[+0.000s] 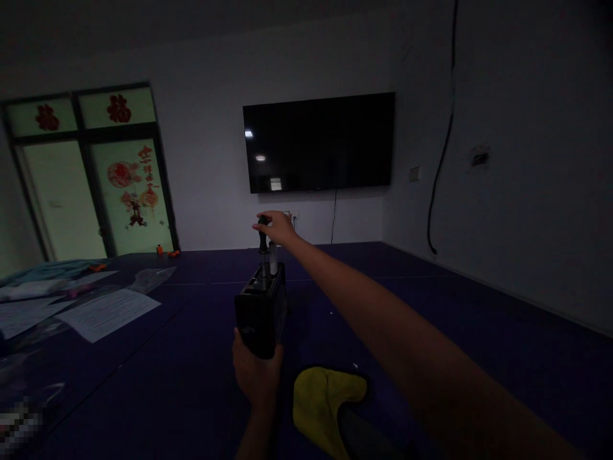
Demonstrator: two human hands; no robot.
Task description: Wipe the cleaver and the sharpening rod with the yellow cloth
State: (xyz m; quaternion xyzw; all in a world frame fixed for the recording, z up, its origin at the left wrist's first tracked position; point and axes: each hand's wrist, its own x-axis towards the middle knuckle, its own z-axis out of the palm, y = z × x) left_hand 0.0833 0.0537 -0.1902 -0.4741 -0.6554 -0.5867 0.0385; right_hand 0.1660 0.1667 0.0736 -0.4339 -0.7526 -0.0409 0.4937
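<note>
A narrow black box-shaped device with an open, slotted top stands on the dark blue surface, its near end toward me. My left hand wraps round the lower part of that near end. Above the top, my right hand pinches the dark handle of a screwdriver between its fingertips. The screwdriver is upright, and its thin shaft goes down toward the opening; the tip is hidden. Just right of the shaft stands a pale, see-through cylinder.
A yellow and grey cloth-like item lies right of my left hand. Printed papers and a clear plastic bag lie to the left. Small orange items sit near the back edge. A television hangs on the wall.
</note>
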